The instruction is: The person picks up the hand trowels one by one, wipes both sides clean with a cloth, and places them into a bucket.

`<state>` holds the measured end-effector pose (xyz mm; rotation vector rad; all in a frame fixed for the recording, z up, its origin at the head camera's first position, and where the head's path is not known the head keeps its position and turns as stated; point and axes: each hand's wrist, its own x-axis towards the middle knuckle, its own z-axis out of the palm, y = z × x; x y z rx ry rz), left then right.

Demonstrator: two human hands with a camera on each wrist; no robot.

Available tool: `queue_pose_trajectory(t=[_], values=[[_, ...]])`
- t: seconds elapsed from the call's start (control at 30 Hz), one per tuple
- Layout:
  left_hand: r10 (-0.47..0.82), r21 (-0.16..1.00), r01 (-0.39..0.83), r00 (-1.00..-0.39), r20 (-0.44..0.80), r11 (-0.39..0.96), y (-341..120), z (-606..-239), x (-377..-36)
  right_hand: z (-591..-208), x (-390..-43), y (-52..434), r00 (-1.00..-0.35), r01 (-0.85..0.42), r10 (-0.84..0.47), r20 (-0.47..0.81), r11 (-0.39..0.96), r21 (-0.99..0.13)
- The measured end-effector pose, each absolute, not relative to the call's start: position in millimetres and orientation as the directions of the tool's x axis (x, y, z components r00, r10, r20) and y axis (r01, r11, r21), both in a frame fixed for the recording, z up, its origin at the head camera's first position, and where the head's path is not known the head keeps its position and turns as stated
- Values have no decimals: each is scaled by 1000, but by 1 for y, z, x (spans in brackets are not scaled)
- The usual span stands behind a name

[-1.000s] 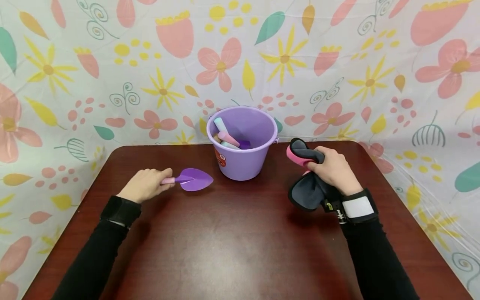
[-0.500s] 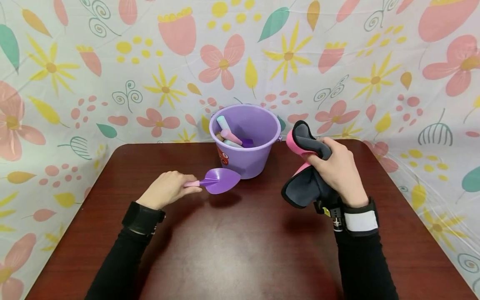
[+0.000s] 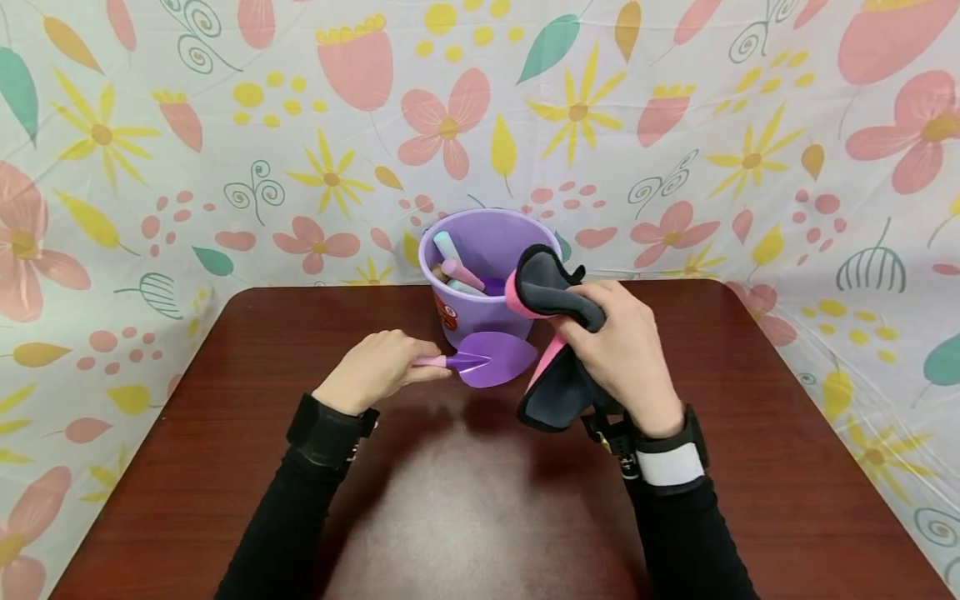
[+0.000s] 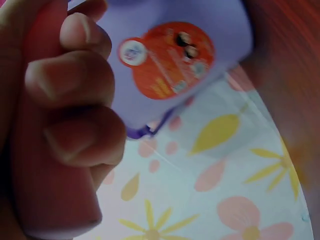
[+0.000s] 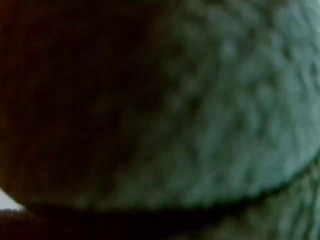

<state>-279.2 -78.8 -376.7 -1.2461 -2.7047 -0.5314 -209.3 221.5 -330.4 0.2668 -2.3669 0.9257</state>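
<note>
My left hand [image 3: 378, 371] grips the pink handle of a purple toy shovel [image 3: 491, 359], its blade held just in front of a purple bucket [image 3: 480, 250]. In the left wrist view my curled fingers [image 4: 75, 85] sit close to the bucket [image 4: 200, 30] with its orange sticker [image 4: 167, 60]. My right hand [image 3: 618, 350] holds a dark grey cloth with pink edging [image 3: 551, 292], lifted beside the shovel blade and touching it. The right wrist view is filled by the blurred grey cloth [image 5: 225, 115]. Pastel toy handles [image 3: 457, 271] stand inside the bucket.
A dark red wooden table [image 3: 465, 500] carries everything. A flower-patterned sheet [image 3: 225, 125] hangs behind and to both sides, close to the table's edges.
Both hands have moved toward the middle. The shovel travelled right to the bucket's front, and the cloth came left until it meets the shovel blade.
</note>
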Motion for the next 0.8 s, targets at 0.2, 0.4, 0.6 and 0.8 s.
queue_pose_trajectory(t=[0.2, 0.4, 0.6, 0.8], values=[[708, 307, 751, -657, 259, 585, -61, -367, -279, -335, -209, 196, -825, -339, 15, 566, 787, -516], [690, 319, 742, -668, 279, 589, -53, -358, -278, -341, -210, 182, -823, -305, 7, 568, 839, -451], [659, 304, 717, -697, 283, 628, -53, -355, -276, -345, -211, 173, -826, -313, -39, 562, 861, -402], [631, 249, 711, -700, 334, 658, -49, -356, -273, -353, -210, 163, -831, -337, -91, 549, 867, -366]])
